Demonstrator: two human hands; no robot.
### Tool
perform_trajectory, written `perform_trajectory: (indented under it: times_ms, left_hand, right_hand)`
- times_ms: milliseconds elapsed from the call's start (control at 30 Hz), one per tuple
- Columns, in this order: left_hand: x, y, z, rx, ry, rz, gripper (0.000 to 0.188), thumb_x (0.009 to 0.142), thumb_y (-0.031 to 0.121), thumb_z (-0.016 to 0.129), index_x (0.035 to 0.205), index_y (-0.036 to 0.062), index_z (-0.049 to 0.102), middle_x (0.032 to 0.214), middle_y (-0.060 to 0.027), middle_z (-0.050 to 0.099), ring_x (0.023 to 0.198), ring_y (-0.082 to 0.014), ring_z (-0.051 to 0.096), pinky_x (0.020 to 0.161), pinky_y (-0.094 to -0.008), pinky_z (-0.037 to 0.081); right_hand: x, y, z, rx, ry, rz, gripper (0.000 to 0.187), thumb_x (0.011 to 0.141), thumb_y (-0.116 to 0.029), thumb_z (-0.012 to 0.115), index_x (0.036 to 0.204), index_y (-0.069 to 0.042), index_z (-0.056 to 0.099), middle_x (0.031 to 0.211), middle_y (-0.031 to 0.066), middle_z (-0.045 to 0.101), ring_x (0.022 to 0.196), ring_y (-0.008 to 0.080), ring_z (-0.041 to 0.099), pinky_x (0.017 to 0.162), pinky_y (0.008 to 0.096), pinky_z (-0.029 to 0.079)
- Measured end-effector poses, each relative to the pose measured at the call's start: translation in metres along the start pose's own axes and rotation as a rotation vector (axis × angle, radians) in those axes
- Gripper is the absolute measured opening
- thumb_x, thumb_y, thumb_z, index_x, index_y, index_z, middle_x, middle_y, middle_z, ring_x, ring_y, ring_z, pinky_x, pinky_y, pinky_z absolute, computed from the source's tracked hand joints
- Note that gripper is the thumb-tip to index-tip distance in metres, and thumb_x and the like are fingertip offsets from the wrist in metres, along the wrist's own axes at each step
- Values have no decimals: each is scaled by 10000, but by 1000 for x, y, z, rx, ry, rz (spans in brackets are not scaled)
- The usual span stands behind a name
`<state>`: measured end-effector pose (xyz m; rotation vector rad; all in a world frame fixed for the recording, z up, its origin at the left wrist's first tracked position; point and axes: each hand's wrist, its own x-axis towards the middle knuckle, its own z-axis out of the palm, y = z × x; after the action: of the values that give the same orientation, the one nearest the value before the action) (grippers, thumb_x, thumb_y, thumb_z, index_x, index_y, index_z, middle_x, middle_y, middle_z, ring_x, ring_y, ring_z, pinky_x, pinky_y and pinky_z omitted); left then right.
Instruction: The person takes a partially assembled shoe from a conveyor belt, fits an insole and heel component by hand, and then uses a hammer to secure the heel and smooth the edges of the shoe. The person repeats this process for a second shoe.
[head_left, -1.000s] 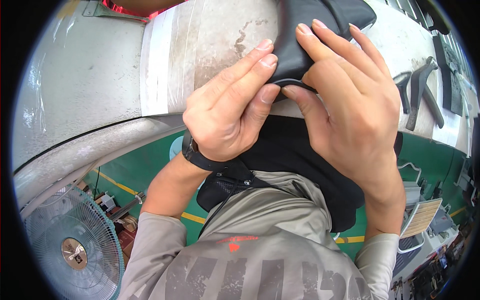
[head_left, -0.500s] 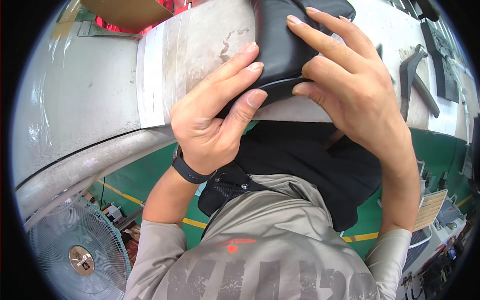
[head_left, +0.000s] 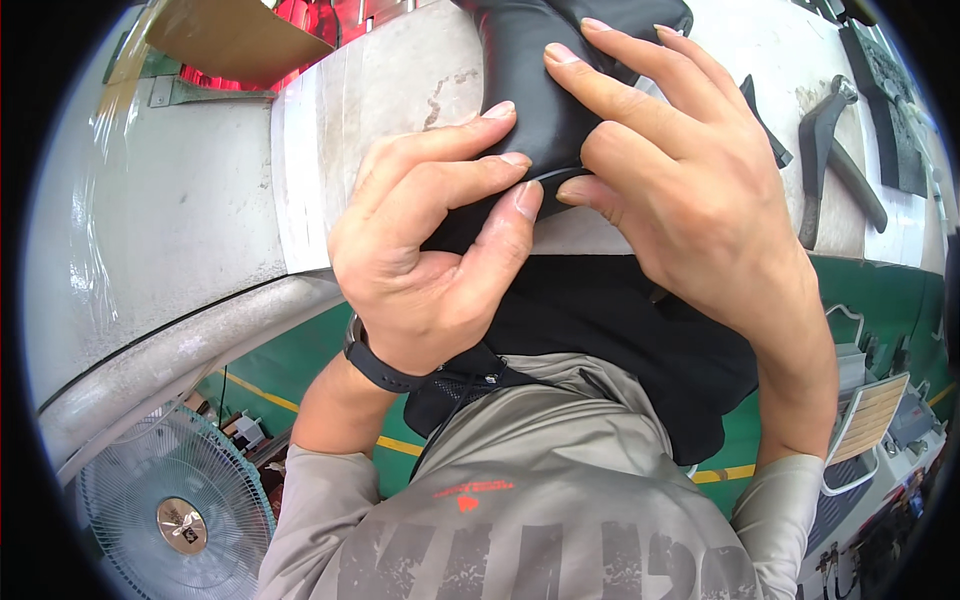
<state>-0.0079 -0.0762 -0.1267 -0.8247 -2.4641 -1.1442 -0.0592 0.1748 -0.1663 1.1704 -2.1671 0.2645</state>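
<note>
A smooth black leather piece (head_left: 530,95), padded-looking and curved, lies at the near edge of the worktable. My left hand (head_left: 425,245) pinches its near rim between thumb and fingertips, a dark watch on the wrist. My right hand (head_left: 695,185) closes thumb and index finger on the same rim, a little to the right, while its other fingers spread over the leather. Between the two thumbs shows a thin pale line along the edge. The far end of the piece runs out of view at the top, and my right hand covers part of its right side.
The pale worktable (head_left: 180,190) has a rounded front edge. Dark pincers (head_left: 825,150) and a black block (head_left: 885,110) lie on the right. A brown board (head_left: 235,40) stands over red material at the upper left. A fan (head_left: 175,515) is at the lower left.
Both hands have drawn closer together along the leather's rim, the left thumb moving right and up. The leather has shifted slightly left in view.
</note>
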Motion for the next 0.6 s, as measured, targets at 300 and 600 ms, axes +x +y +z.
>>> perform_trajectory:
  times_ms: [300,600]
  left_hand:
    - [37,2,-15,121,-286,-22,305,804,96,848,1040,15,672,1166,-114,594,1007,-187,549,857,-308,473]
    - [57,7,-6,201,-371,25,337,735,114,877,907,24,603,1024,-108,523,955,-253,520,827,-345,454]
  right_hand:
    - [9,2,-39,438,-245,185,321,874,-332,776,896,-30,671,1459,288,572,1380,450,522,1084,661,448]
    - [-1,5,-26,518,-135,194,245,908,-245,739,928,-7,685,1405,306,610,1350,502,558,1101,686,427]
